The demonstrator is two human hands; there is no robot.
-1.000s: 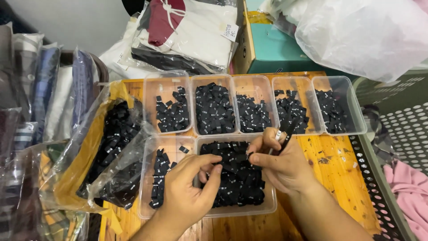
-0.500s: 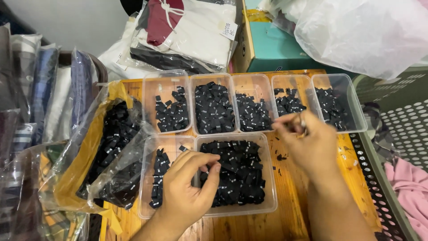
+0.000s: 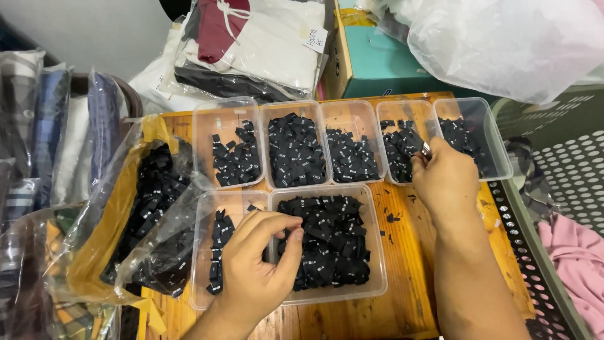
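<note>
My left hand (image 3: 255, 271) hovers over the near edge of a large clear tub (image 3: 379, 252) heaped with small black labels (image 3: 333, 245), thumb and fingers pinched on one label. My right hand (image 3: 443, 179) reaches into the fourth tub (image 3: 402, 112) of the back row, its back towards me. Its fingertips are curled down among the labels and hidden; a small shiny bit shows at them. The other back-row tubs (image 3: 226, 113) (image 3: 296, 108) (image 3: 350, 113) (image 3: 479, 113) also hold black labels. A narrow tub (image 3: 206, 211) lies by my left hand.
A yellow-lined clear bag (image 3: 151, 208) of more black labels lies open at the left on the wooden table (image 3: 402, 308). Bagged folded clothes (image 3: 264, 44), a teal box (image 3: 384, 63) and a white plastic bag (image 3: 516, 44) crowd the back. A perforated green basket (image 3: 566, 170) with pink cloth (image 3: 579, 258) stands right.
My right hand has moved from beside the left hand over the large tub up and right to the fourth back-row tub. My left hand has stayed over the large tub.
</note>
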